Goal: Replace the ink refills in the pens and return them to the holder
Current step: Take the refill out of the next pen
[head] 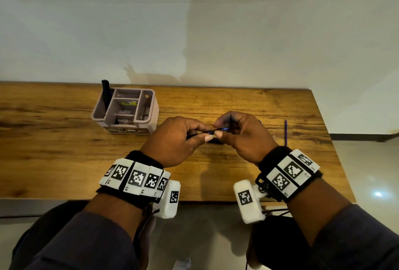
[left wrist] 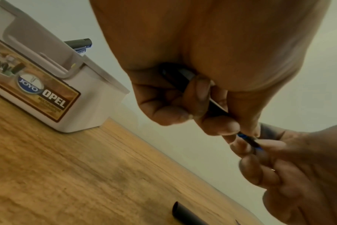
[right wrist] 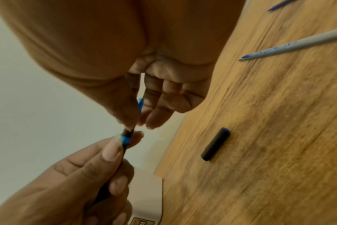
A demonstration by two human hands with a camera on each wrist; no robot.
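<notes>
A black pen [head: 216, 131] is held level above the table between both hands. My left hand [head: 205, 134] grips its black barrel [left wrist: 183, 79], fingers curled round it. My right hand [head: 222, 129] pinches the pen's front end, just past a blue band [right wrist: 126, 139], with thumb and fingertips. A black pen cap [right wrist: 215, 143] lies on the wood below the hands. Two blue refills lie to the right, one pale [right wrist: 291, 44] and one dark blue [head: 285, 131]. The pinkish holder [head: 125, 112] stands at the back left with a dark pen [head: 105, 94] upright in its left slot.
The wooden table [head: 64, 151] runs to a pale wall at the back, and its right edge drops to a tiled floor [head: 367, 172]. The holder's middle compartments hold small items. Bare wood lies left of and in front of the hands.
</notes>
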